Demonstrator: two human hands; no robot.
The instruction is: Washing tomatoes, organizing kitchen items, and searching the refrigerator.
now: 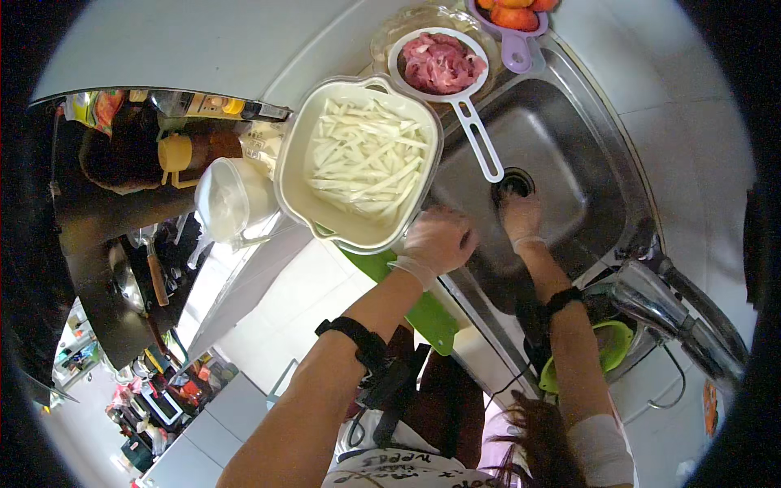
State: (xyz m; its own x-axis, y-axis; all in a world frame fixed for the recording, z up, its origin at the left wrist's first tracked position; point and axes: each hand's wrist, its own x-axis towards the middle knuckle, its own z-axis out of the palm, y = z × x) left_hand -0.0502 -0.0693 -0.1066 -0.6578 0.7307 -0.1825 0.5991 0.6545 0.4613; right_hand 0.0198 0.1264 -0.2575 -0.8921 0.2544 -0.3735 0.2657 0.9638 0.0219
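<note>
My left hand (440, 241), in a clear disposable glove, is beside the lower right corner of a cream plastic basin (293, 165). Its fingers are curled, and whether they grip anything is hidden. White vegetable strips (369, 161) lie in the basin. Down in the stainless steel sink (549, 134), my gloved right hand (522, 219) reaches to the drain (517, 180), its fingertips hard to make out. A white strainer (479, 137) with raw sliced meat (442, 64) rests over a clear bowl (381, 46), its handle extending over the sink.
A lilac strainer (517, 52) of orange pieces (514, 17) stands at the back. The faucet (653, 296) and a green colander (613, 341) are near my right forearm. A green cutting board (433, 317) is below my left wrist. Left are a plastic canister (229, 198) and wok (125, 274).
</note>
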